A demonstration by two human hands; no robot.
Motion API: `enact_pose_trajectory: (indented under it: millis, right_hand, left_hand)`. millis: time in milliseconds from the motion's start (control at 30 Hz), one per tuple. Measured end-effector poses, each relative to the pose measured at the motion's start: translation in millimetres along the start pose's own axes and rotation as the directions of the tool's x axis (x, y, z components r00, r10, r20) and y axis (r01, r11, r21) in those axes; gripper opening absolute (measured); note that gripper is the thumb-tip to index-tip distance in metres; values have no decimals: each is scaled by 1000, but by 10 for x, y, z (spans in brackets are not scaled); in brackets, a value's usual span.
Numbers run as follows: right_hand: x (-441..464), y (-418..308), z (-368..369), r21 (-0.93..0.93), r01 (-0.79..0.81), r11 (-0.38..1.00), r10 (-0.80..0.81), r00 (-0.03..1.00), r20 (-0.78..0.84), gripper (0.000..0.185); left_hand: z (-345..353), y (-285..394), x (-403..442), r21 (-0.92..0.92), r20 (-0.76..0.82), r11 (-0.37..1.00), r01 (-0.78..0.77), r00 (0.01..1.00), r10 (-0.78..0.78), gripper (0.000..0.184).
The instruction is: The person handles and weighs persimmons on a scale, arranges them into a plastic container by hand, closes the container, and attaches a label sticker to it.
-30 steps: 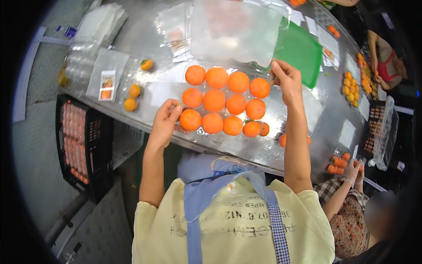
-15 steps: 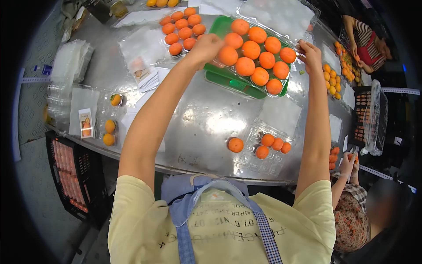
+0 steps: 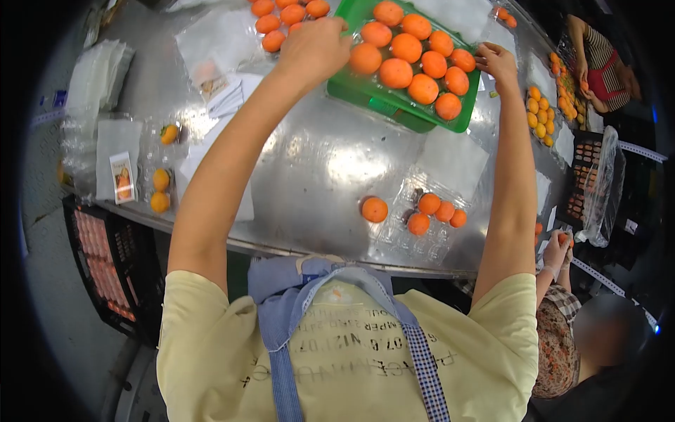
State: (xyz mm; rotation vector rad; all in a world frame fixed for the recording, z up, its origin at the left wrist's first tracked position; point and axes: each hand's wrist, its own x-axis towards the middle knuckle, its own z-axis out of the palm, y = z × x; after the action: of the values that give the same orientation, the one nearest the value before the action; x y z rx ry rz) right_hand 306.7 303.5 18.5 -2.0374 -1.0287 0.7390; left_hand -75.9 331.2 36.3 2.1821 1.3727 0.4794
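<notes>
A clear tray of orange fruit (image 3: 406, 48) rests on or in a green crate (image 3: 394, 102) on the metal table. My left hand (image 3: 316, 48) is at the tray's left side, its fingers curled at the crate's left rim; what they grip is hard to make out. At the right edge, my right hand (image 3: 496, 62) pinches the clear tray beside the rightmost fruit. Nearer my body, a single orange fruit (image 3: 374, 209) lies on the table, left of another clear tray (image 3: 429, 239) that holds several smaller fruits.
Stacked clear trays (image 3: 95, 84) stand at the left, near a tray with yellow-orange fruit (image 3: 160, 190). A black crate (image 3: 116, 267) is below the table's left edge. Two other people work at the right, one with gloved hands (image 3: 559, 250). More orange fruit (image 3: 274, 21) lies behind my left hand.
Both hands have carried the filled tray from near my body to the far side, over the green crate. Since the last earlier frame, the tray and crate sit slightly farther up in view.
</notes>
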Motion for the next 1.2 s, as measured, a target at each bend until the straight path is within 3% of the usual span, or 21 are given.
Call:
enact_pose_trajectory:
  millis: [67,100,200,233,333,467,567,767,1067,1100,1200]
  right_hand:
    - [-55,-14,-88,-90,35,995,-36,999,-10,41]
    - [-74,7,-155,-90,57,994,-57,998,1,40]
    - [-331,-108,-274,-65,24,998,-22,999,40,37]
    - [-430,-157,-295,-78,6,997,-3,999,42,37]
    - [-536,-169,-361,-66,-40,997,40,999,6,33]
    - [-601,-247,-362,-74,-46,996,49,998,42,32]
    - [-664,-356,-287,-68,-20,998,25,997,79,35]
    - [-672,-480,-195,-63,15,998,-7,991,135,38]
    - [-430,-229,-173,-51,-4,999,9,994,106,40]
    - [-330,-135,-174,-26,6,1000,-3,995,97,40]
    - [-28,81,-169,19,27,999,-28,999,38,44]
  left_hand:
    - [-81,-116,-225,-106,-146,988,-114,985,98,32]
    - [-233,-47,-362,-376,-6,923,79,996,-88,32]
    - [-303,-192,-744,-310,-167,950,34,982,-90,24]
    - [-359,-249,-832,-369,-174,929,-25,984,-42,22]
    - [-495,-348,-1125,-524,-173,852,-8,980,-97,21]
    - [-510,-490,-1254,-562,-70,820,107,982,-176,23]
    - [-493,-566,-1339,-619,-64,780,96,983,-172,24]
    - [-580,-470,-1370,-595,31,773,220,967,-252,22]
    - [-266,-563,-1148,-581,55,801,146,989,-141,21]
    - [-256,-530,-1160,-530,57,837,135,991,-123,32]
    - [20,-582,-879,-476,-99,879,-11,994,-40,30]
